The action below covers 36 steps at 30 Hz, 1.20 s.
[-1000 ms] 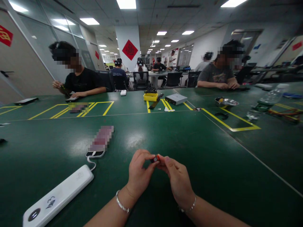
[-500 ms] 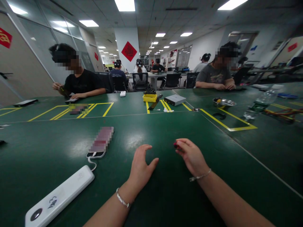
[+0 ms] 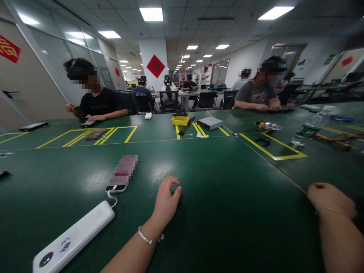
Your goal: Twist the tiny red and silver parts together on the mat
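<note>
My left hand (image 3: 167, 198) rests low over the green table (image 3: 216, 212), thumb apart from loosely curved fingers, with nothing in it. To its left lie a phone (image 3: 123, 170), blurred out on its screen, and a white power bank (image 3: 76, 237) joined to it by a short white cable (image 3: 113, 199). Far to the right, my right hand (image 3: 331, 199) is curled closed near the frame's edge, its fingers turned away. Whatever it holds is hidden.
Ahead are a yellow tray (image 3: 180, 120) with black items, a grey box (image 3: 209, 123), a metal bowl (image 3: 267, 125), and a plastic bottle (image 3: 309, 127) beside tangled wires (image 3: 337, 141). Yellow tape marks the table. People sit across at left (image 3: 101, 102) and right (image 3: 254, 96).
My right hand has swung far right from mid-table; the small dark-red thing seen in its fingertips is now out of sight. My left hand has shifted slightly left, its thumb and fingers nearer together.
</note>
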Tool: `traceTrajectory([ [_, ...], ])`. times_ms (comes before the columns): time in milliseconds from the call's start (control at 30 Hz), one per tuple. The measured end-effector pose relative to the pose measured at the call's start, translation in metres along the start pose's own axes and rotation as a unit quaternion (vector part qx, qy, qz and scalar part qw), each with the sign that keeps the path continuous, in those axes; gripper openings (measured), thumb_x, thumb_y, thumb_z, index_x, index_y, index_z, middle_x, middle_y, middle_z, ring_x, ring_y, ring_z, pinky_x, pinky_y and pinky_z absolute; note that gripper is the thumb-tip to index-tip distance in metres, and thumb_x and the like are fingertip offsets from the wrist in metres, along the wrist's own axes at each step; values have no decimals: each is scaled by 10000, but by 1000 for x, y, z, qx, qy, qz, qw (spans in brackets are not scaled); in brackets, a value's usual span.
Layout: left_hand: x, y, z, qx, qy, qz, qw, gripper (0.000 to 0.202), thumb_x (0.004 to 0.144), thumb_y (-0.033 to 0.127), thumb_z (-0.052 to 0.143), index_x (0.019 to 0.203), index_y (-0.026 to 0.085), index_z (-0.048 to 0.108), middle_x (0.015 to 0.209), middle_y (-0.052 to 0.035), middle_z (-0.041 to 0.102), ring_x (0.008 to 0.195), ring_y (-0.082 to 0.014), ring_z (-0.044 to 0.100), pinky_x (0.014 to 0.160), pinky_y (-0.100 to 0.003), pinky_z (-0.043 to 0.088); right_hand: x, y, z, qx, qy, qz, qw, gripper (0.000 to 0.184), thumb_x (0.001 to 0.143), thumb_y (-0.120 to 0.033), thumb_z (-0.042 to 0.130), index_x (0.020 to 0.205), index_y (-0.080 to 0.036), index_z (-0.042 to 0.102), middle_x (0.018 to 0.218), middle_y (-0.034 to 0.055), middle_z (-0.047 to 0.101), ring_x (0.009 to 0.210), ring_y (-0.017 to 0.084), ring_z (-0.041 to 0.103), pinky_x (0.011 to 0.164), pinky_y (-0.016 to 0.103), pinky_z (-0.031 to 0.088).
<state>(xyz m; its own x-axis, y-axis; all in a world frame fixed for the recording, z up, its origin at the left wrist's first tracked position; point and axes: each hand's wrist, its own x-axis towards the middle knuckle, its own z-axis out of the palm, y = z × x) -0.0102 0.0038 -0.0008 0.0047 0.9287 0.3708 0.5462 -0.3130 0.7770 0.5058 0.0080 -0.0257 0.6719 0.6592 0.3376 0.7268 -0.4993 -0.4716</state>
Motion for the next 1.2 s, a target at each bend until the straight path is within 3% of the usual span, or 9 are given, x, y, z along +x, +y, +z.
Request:
traceTrajectory([
  [100,0,2,-1,0,-10,7,1000,75,732,166,473,780,204,515,979,-28,560,942,-175,521,748,-312,426,2,-2,1,-37,-45,192,980,171,546,-343,473,635,-247,583,766,156,505,907,409,448,577,484,301],
  [267,0,0,-1,5,-16,0,1000,94,732,166,469,798,206,523,980,-27,561,936,-178,527,763,-327,427,-7,-4,-6,-29,-21,218,975,279,578,-376,466,762,-240,625,1020,192,473,1036,451,356,626,538,301],
  [367,0,-2,1,7,-20,-3,1000,124,731,169,470,837,204,522,988,-32,560,951,-182,525,800,-347,425,-22,-27,-11,-34,61,96,993,393,654,-374,408,965,-226,597,1116,185,451,1064,452,337,695,582,290],
  [500,0,-1,3,19,-46,1,999,201,747,180,461,938,206,520,1046,-43,553,1007,-182,513,861,-367,417,-55,-103,-10,-48,95,-178,978,442,757,-327,350,1103,-117,529,1161,194,448,1122,356,343,880,523,273],
  [700,-5,4,6,123,-132,43,983,427,767,214,472,1191,208,428,1265,-68,468,1207,-208,370,1011,-430,279,-151,-217,14,31,-115,-430,895,449,816,-338,346,1193,-135,482,1265,117,425,1220,253,277,989,444,250],
  [833,-9,7,8,204,-185,87,957,432,784,299,463,1208,218,431,1319,-74,416,1252,-243,296,1023,-494,209,-209,-247,22,64,-264,-529,804,453,827,-354,347,1260,-238,411,1340,31,351,1253,218,241,1017,438,209],
  [933,-9,10,7,225,-207,91,948,442,788,325,454,1217,227,427,1330,-69,403,1250,-245,301,1022,-496,210,-214,-249,23,69,-318,-549,770,439,832,-382,340,1256,-291,406,1316,8,388,1235,212,282,1007,450,213],
  [1067,-8,13,3,217,-214,84,949,445,780,325,465,1216,244,433,1339,-53,391,1255,-243,292,1027,-497,200,-161,-226,19,17,-234,-479,846,427,796,-371,389,1190,-243,489,1233,65,468,1156,242,375,960,446,268],
  [1200,-7,12,1,201,-217,76,952,427,776,317,477,1197,252,458,1326,-48,410,1250,-246,301,1029,-500,198,-79,-160,-2,-119,-97,-228,962,520,733,-397,425,1143,-91,523,1102,222,489,1017,341,436,771,450,360],
])
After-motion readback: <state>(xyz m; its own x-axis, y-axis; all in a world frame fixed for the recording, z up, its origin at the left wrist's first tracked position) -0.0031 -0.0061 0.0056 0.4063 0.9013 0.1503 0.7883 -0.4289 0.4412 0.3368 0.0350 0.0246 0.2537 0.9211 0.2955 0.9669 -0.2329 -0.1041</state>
